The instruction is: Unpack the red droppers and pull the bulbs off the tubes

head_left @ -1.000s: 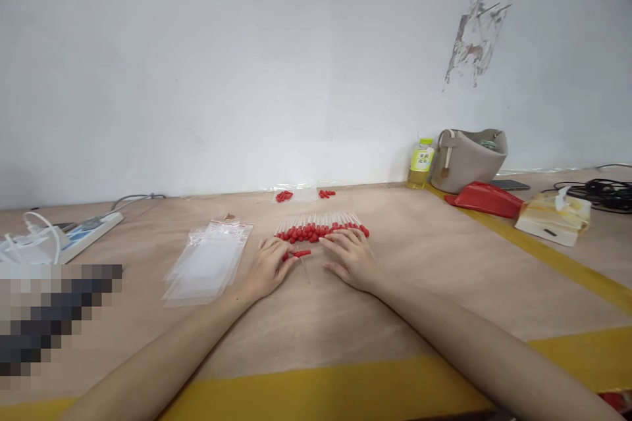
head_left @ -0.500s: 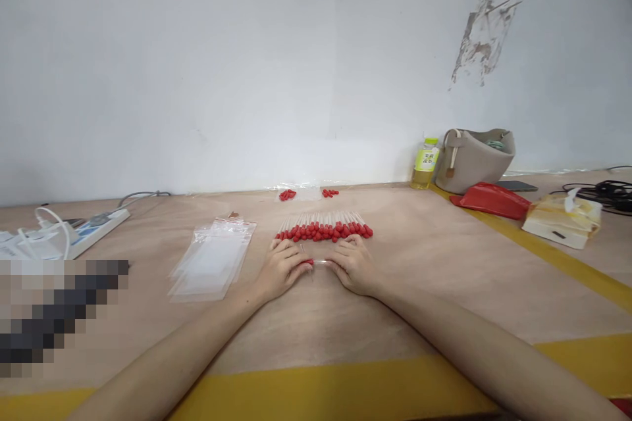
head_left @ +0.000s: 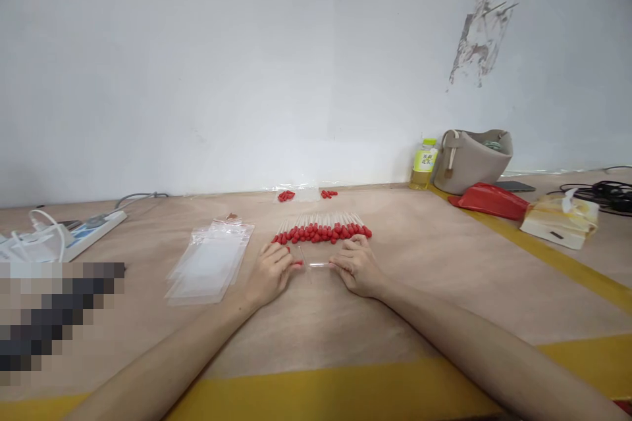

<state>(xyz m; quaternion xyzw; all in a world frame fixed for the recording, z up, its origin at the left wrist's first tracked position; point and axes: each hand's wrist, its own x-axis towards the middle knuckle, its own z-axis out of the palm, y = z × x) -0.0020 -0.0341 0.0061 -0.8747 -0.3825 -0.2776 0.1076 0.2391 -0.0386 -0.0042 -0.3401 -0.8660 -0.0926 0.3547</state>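
Tan tabletop (head_left: 306, 335) w/ forearms (head_left: 190, 342) angled in: L hand (head_left: 271, 271) pinches red piece (head_left: 297, 264), R hand (head_left: 359, 268) clear tube (head_left: 320, 265).

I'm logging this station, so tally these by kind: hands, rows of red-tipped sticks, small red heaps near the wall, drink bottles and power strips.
Hands: 2
Red-tipped stick row: 1
Small red heaps: 2
Drink bottle: 1
Power strip: 1
Total: 7

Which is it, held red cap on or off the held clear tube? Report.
Off; a gap shows between red cap and clear tube.
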